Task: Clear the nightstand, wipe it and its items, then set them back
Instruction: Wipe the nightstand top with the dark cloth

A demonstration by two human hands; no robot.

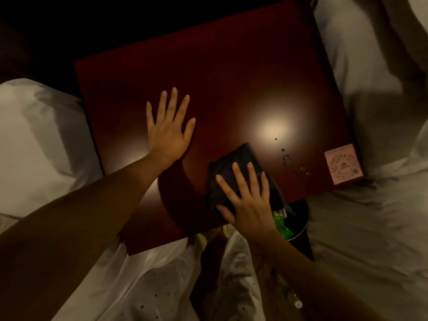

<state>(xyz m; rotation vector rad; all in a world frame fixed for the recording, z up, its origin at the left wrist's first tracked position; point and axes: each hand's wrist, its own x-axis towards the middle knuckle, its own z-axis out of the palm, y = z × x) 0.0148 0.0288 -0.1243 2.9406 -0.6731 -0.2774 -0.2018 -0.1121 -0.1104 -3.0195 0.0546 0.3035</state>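
The dark red nightstand top [231, 77] fills the middle of the view, with a bright lamp glare right of centre. My left hand [168, 128] lies flat on it with fingers spread and holds nothing. My right hand [245, 200] presses flat on a folded dark cloth [236, 165] near the front edge. A few water drops and small dark specks [287, 158] sit on the wood just right of the cloth. A pink square card [343, 163] lies at the right front corner.
White bedding [370, 228] borders the nightstand on the right and a white pillow [39, 135] on the left. Below the front edge stands a dark bin [298, 218] with a green wrapper [281, 222] inside. A small clear bottle [295, 301] lies on the floor.
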